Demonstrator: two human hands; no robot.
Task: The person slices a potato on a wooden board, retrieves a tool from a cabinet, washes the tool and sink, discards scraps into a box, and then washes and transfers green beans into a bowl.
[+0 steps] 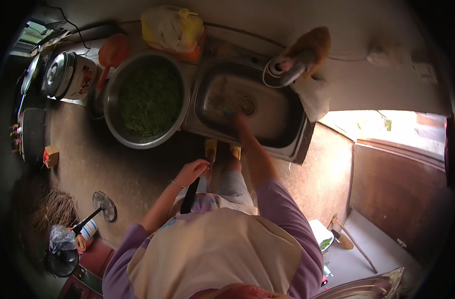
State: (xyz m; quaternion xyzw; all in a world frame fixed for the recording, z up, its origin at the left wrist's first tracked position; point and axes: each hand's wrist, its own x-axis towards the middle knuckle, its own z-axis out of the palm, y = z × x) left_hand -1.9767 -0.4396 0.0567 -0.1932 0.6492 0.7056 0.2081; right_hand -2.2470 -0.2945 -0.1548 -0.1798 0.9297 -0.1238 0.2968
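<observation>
My right hand [240, 120], blurred, reaches down into a stainless steel sink [283, 129] beside its drain [248, 106]. At its fingertips is a small blue-green item [228, 112], too blurred to name. Low in front of my body, my left hand [194, 170] has its fingers loosely bent. A black strap-like thing [190, 196] hangs just below that hand; whether the fingers touch it is unclear. Left of the sink stands a large metal basin [145, 144] holding cut green vegetable pieces [150, 99].
Behind the basin are a red plastic dipper [113, 50] and a yellow jug [192, 28]. A lidded floral pot [81, 78] stands farther left. An orange-brown furry thing [319, 41] is at the sink's far right corner. A standing fan's base [104, 206] rests on the floor.
</observation>
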